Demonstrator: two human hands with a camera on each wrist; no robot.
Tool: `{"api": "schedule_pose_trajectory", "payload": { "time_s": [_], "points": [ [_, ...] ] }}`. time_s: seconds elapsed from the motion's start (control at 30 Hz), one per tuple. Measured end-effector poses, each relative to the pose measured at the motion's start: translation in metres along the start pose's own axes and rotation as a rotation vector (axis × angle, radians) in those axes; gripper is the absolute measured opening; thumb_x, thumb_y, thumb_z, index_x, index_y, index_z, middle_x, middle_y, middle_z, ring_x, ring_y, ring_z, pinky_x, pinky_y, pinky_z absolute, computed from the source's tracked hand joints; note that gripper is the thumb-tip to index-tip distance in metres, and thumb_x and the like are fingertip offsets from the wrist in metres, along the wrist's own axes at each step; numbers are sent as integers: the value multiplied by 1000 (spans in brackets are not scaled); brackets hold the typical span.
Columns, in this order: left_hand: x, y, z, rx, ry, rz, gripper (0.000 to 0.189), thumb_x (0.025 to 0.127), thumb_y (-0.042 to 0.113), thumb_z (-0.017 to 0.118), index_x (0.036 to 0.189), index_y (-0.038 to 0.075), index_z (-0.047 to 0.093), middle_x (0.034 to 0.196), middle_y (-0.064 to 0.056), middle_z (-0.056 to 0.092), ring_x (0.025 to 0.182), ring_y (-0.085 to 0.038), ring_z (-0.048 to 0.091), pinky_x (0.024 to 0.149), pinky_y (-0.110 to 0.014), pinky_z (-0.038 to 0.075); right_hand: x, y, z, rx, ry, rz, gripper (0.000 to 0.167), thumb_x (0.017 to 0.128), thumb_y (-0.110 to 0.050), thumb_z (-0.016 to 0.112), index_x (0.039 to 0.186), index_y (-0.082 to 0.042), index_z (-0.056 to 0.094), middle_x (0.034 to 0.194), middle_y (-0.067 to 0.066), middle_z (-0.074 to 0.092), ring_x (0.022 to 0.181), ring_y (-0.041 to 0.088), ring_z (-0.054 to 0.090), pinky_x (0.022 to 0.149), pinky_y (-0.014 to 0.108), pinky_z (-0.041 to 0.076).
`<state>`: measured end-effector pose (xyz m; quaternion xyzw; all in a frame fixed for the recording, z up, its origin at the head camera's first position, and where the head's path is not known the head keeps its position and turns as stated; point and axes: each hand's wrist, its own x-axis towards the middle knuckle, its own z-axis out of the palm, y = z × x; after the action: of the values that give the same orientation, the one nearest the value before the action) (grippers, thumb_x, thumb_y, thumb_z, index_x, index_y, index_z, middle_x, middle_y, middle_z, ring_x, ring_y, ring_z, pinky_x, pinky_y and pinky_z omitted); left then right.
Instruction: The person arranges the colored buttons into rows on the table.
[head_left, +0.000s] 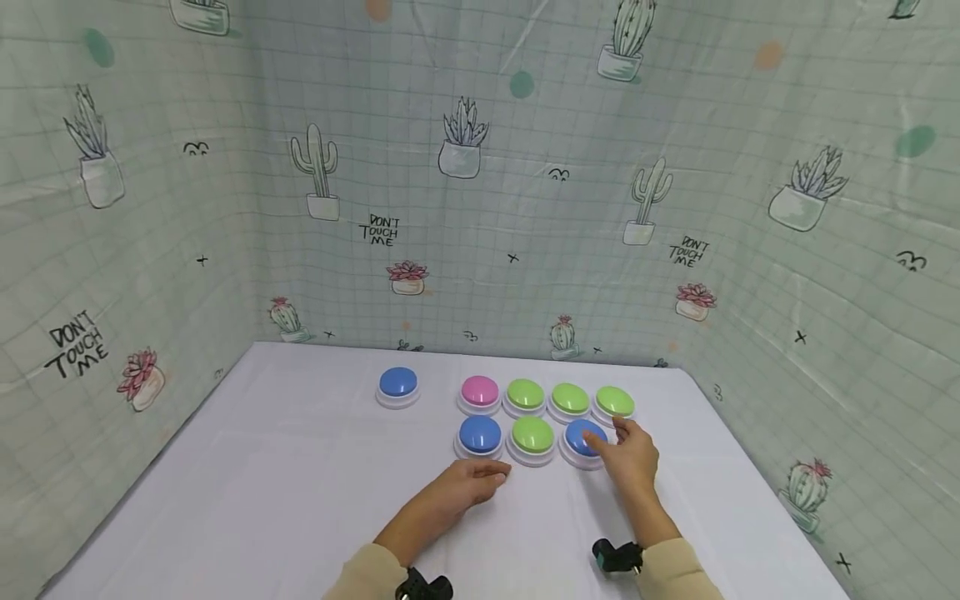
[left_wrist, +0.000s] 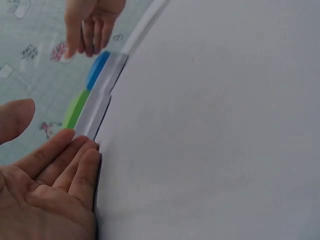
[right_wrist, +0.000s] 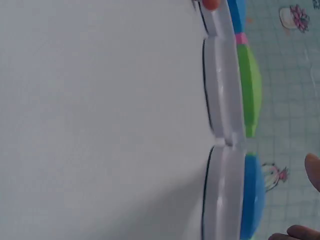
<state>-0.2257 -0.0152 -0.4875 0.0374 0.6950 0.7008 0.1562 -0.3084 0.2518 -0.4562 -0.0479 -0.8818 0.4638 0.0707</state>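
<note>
Several round dome push buttons on white bases stand on the table. My left hand (head_left: 463, 490) is just in front of the front-left blue button (head_left: 480, 433); in the left wrist view its fingers are extended and the thumb stands apart. The front green button (head_left: 532, 435) sits between the two front blue ones. Over the front-right blue button (head_left: 581, 435) hovers my right hand (head_left: 633, 458), thumb and fingers spread apart. The right wrist view shows only fingertips (right_wrist: 296, 234) and the thumb, apart from that blue dome (right_wrist: 253, 197).
Behind runs a row with a pink button (head_left: 480, 391) and three green buttons (head_left: 570, 398). Farther left a lone blue button (head_left: 397, 382) stands by itself. A cactus-print cloth (head_left: 510, 217) hangs around the white table (head_left: 262, 467) at the back and sides.
</note>
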Motion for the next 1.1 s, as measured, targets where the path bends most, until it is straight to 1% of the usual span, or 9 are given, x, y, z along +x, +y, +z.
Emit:
{"api": "schedule_pose_trajectory", "payload": {
  "time_s": [0.1,0.2,0.3,0.43,0.53,0.63,0.7,0.87,1.1],
  "points": [
    [-8,0,-26,41,39,-11,39,105,18,62,136,-5,64,138,-17,66,130,-29,59,116,-50,47,-6,-23,11,78,2,-65,67,94,-17,81,144,15,50,147,36,50,141,49,47,119,54,42],
    [-16,-1,-50,67,90,5,35,106,16,61,131,-7,66,131,-19,69,124,-27,64,112,-44,52,-11,-48,30,185,-51,-120,65,93,-13,82,144,13,52,149,33,51,143,46,48,120,50,41],
    [-21,-1,-69,56,154,3,32,106,13,61,126,-11,66,126,-21,71,119,-27,67,108,-40,55,-17,-68,56,250,-118,-168,64,92,-12,83,143,12,54,149,31,54,142,43,50,119,48,43],
    [-24,2,-91,81,312,-34,31,105,13,62,125,-10,66,120,-16,72,114,-26,68,107,-41,56,-30,-93,96,270,-201,-219,63,90,-12,84,141,11,56,146,28,58,139,42,54,116,49,45],
    [-24,2,-111,128,462,-59,33,105,16,63,130,-6,65,120,-15,72,114,-27,67,108,-45,54,-42,-106,130,275,-285,-256,63,90,-15,86,139,11,58,144,27,60,137,42,56,114,50,47],
    [-19,2,-133,129,589,-47,40,106,17,62,139,-6,60,130,-20,68,122,-33,63,111,-49,51,-51,-115,160,270,-389,-256,64,89,-19,86,139,10,59,144,26,61,137,41,56,113,50,48],
    [-13,2,-144,107,648,-25,46,106,17,61,145,-7,54,137,-25,63,129,-38,59,114,-52,47,-53,-117,177,234,-438,-250,64,89,-21,86,139,9,59,144,25,61,136,42,57,112,51,49],
    [4,6,-157,32,691,3,59,104,14,63,153,-11,41,150,-31,50,141,-43,49,121,-52,40,-52,-118,205,127,-476,-216,68,87,-22,88,142,5,59,145,24,61,138,40,55,116,52,46],
    [19,11,-172,76,704,-23,66,103,12,66,158,-7,35,162,-28,39,152,-41,36,125,-51,33,-45,-126,224,67,-525,-215,83,86,-29,89,151,5,49,154,24,52,147,42,43,123,55,36]
  ]
}}
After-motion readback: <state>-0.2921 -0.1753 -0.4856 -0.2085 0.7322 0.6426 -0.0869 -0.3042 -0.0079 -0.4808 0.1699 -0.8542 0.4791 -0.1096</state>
